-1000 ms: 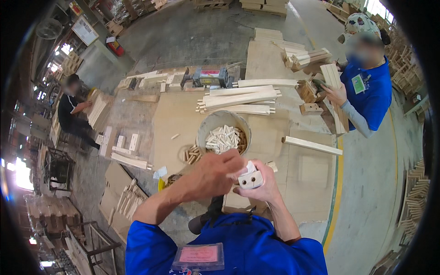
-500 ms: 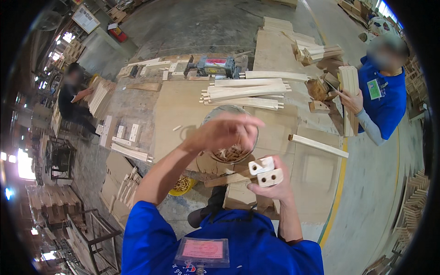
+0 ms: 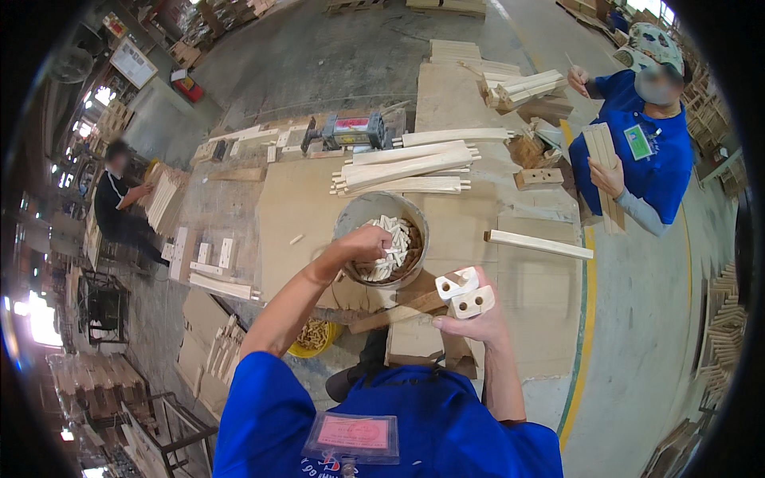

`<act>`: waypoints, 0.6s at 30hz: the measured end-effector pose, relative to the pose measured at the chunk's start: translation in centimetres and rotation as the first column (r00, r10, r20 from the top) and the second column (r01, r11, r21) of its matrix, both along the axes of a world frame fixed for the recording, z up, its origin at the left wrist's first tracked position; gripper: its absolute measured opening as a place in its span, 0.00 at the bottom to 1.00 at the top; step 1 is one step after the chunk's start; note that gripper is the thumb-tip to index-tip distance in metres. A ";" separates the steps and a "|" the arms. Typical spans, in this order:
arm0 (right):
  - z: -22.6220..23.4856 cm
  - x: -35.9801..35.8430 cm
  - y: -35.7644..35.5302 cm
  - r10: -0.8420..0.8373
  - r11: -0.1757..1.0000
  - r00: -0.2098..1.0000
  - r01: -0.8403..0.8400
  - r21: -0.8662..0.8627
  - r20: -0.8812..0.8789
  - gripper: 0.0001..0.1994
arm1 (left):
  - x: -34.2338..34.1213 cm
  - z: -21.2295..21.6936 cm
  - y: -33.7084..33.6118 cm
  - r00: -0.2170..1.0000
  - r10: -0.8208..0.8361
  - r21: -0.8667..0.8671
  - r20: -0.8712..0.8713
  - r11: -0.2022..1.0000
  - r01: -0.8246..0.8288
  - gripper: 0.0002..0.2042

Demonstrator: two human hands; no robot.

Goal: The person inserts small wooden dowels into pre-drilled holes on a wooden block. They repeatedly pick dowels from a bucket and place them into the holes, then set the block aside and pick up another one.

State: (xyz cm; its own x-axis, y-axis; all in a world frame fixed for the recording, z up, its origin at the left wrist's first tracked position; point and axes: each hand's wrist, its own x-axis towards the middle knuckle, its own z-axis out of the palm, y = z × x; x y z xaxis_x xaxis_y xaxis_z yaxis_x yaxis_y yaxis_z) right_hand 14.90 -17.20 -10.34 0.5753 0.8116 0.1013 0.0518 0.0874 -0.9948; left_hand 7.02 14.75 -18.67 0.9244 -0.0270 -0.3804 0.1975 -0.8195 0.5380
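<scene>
My left hand (image 3: 366,243) reaches into a round grey bucket (image 3: 343,225) at the middle of the table. Its fingers are curled closed against a heap of short wooden dowels (image 3: 396,233); what lies inside the grip is hidden. My right hand (image 3: 492,320) is wrapped round two pale wooden bars (image 3: 472,311), held together with their ends facing up. Round holes show in those end faces. The bars are just right of the bucket's near rim, apart from it.
Several tenoned wooden bars (image 3: 406,166) lie beyond the bucket, near a grey machine (image 3: 351,131). One bar (image 3: 538,244) rests at the right. A yellow container (image 3: 313,338) of dowels stands below the table edge. A co-worker (image 3: 665,143) holds boards at right; another person (image 3: 115,199) works at left.
My left hand has come down from above the bucket into its dowels. My right hand keeps its hold on the bars. The co-worker at right has raised one hand off the boards.
</scene>
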 end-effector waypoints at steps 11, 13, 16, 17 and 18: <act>1.2 -1.8 1.4 0.029 0.999 0.998 -0.031 -0.036 -0.056 0.35 | -6.8 17.4 -10.7 0.814 0.551 -0.860 0.184 0.491 -0.138 0.10; 1.0 -2.0 1.6 0.031 0.999 0.999 -0.031 -0.024 -0.013 0.35 | -7.1 18.6 -12.4 0.774 0.577 -0.806 0.258 0.571 -0.156 0.10; 0.7 -2.0 1.3 0.036 0.999 0.999 -0.036 -0.015 0.019 0.35 | -7.0 18.9 -13.5 0.754 0.510 -0.614 0.413 0.768 -0.183 0.10; 0.7 -2.0 1.3 0.042 0.999 0.999 -0.042 -0.011 0.021 0.35 | -6.9 19.2 -13.7 0.752 0.474 -0.554 0.458 0.814 -0.176 0.09; 0.8 -1.9 1.3 0.030 1.000 0.999 -0.030 -0.003 0.018 0.35 | -6.7 19.5 -13.8 0.749 0.435 -0.490 0.500 0.855 -0.170 0.09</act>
